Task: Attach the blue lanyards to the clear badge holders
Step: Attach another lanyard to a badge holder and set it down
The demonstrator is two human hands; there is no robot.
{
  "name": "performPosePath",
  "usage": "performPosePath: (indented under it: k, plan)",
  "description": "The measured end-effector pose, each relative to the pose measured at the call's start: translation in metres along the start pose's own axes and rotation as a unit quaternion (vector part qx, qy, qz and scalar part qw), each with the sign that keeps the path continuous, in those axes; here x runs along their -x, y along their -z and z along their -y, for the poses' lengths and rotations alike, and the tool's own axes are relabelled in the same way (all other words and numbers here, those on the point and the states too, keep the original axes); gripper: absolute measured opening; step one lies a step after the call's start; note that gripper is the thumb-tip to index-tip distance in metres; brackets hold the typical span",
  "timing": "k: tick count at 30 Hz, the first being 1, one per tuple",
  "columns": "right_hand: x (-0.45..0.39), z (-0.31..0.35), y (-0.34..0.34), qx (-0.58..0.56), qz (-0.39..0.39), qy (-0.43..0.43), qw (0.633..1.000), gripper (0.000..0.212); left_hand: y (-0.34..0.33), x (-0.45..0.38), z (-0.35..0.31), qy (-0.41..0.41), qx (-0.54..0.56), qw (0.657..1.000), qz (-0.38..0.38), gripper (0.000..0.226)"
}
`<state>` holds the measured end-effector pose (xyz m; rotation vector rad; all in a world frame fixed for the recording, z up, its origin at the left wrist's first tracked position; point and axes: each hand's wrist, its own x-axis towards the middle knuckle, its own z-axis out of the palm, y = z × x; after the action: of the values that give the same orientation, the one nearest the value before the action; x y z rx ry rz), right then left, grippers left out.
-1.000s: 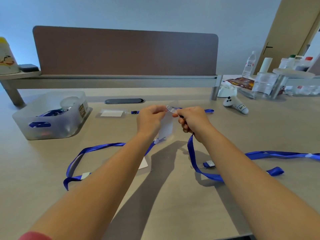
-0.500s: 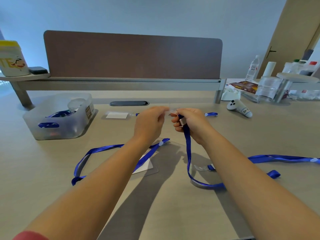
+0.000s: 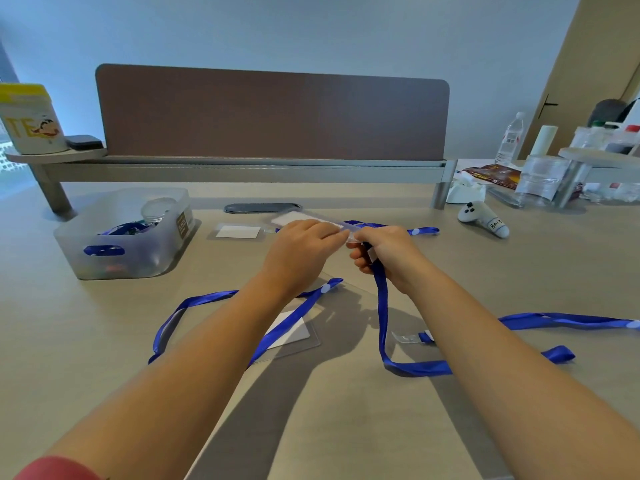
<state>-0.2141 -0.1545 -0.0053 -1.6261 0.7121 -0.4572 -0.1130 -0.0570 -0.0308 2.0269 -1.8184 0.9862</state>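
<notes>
My left hand [image 3: 298, 252] pinches the near edge of a clear badge holder [image 3: 298, 217], held nearly flat above the table. My right hand [image 3: 388, 256] grips the clip end of a blue lanyard [image 3: 382, 317], right against the holder's edge. That lanyard hangs down from my fist and loops across the table to the right. A second blue lanyard [image 3: 194, 303] lies to the left, crossing a clear holder with a white card [image 3: 294, 332]. Another holder with a card [image 3: 239, 232] lies further back with a lanyard [image 3: 420, 231] behind my hands.
A translucent bin [image 3: 121, 233] with more lanyards stands at the left. A white controller [image 3: 483, 221] lies at the right, with bottles and containers [image 3: 543, 181] behind it. A brown divider panel [image 3: 273, 116] runs along the back. A yellow-lidded canister [image 3: 29, 121] sits on the left shelf.
The badge holder has tilted from hanging upright between my hands to lying nearly flat, away from me. My right hand took up the lanyard strap, which now hangs from it.
</notes>
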Motion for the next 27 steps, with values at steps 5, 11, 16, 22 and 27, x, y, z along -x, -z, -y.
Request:
performPosePath:
  k: [5, 11, 16, 22, 27]
  plan:
    - [-0.003, 0.001, -0.001, 0.008, 0.002, 0.028, 1.0, 0.024, 0.005, -0.002, -0.002, 0.087, 0.071, 0.994, 0.015, 0.032]
    - [-0.005, 0.002, -0.003, 0.06, 0.009, 0.087, 0.994, 0.025, 0.024, -0.017, -0.006, 0.261, 0.291, 0.911, 0.131, 0.036]
    - [-0.003, 0.003, -0.005, 0.134, 0.011, 0.137, 0.981, 0.028, 0.03, -0.029, -0.003, 0.34, 0.389, 0.847, 0.123, 0.031]
    - [-0.001, 0.003, -0.004, 0.179, 0.017, 0.172, 0.969, 0.026, 0.035, -0.038, 0.001, 0.323, 0.348, 0.862, 0.178, 0.029]
    - [-0.001, 0.004, -0.006, 0.224, 0.005, 0.207, 0.952, 0.025, 0.039, -0.039, 0.004, 0.31, 0.322, 0.878, 0.174, 0.026]
